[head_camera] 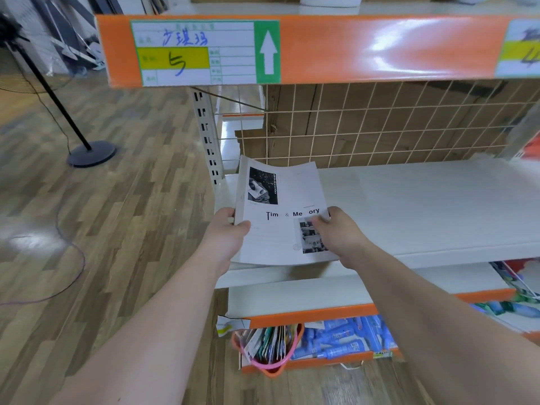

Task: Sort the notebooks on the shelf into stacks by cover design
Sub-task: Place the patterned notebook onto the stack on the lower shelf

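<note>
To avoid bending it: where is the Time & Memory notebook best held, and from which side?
Grip both long edges of the notebook from the shelf front, as the left hand and right hand do: it is floppy; its far end curls.

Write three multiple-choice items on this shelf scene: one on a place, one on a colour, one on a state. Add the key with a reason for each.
1. Where is the white notebook?
A. Lying on the floor.
B. Over the left end of the cream shelf.
C. Leaning against the wire grid.

2. What colour is the arrow panel on the top rail?
A. Green.
B. Blue.
C. Black.

3. How is the notebook held?
A. By nobody.
B. By one hand alone.
C. By both hands.

Key:
1 B, it overhangs the shelf's left front corner.
2 A, a white arrow sits on green.
3 C, the left hand and the right hand each grip a side edge.
</note>
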The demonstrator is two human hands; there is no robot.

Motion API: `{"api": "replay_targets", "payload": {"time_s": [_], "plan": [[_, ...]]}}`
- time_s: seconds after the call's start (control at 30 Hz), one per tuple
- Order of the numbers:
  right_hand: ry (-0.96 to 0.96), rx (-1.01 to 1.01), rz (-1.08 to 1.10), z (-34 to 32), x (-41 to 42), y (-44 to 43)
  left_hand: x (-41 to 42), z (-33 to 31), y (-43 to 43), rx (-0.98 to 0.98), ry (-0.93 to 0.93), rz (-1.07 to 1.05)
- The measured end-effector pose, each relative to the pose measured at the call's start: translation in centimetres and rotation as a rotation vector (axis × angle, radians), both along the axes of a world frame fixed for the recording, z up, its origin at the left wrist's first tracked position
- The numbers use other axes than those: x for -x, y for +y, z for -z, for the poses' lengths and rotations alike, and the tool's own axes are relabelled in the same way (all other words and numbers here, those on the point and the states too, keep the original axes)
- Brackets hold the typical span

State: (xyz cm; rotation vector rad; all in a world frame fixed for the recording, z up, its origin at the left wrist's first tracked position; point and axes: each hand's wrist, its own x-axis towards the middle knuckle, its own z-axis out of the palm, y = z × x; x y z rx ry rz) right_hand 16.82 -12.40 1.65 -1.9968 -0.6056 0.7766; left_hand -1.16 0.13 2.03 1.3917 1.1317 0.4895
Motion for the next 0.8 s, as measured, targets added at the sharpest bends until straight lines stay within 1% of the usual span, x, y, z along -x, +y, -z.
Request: {"api": "replay_targets", "payload": {"time_s": [0.2, 0.37, 0.53, 0.8], "plan": [[-0.045, -0.012, 0.095, -1.7, -1.5, -3.4, -2.7, -1.1, -1.9, -0.014, -0.064, 0.055], [-0.078, -0.012, 0.262, -2.3, -4.2, -8.7, -7.6, -1.7, -5.2, 0.002, -0.097, 0.185], [-0.146, 0.022, 0.43, -2.5, -7.0, -15.8, -13.2, -2.0, -10.7, 0.005, -0.097, 0.341], [-0.203, 0.018, 0.572, -3.1, -12.9, -27.7, -22.6, -3.0, -20.9, -0.023, -0.112, 0.492]]}}
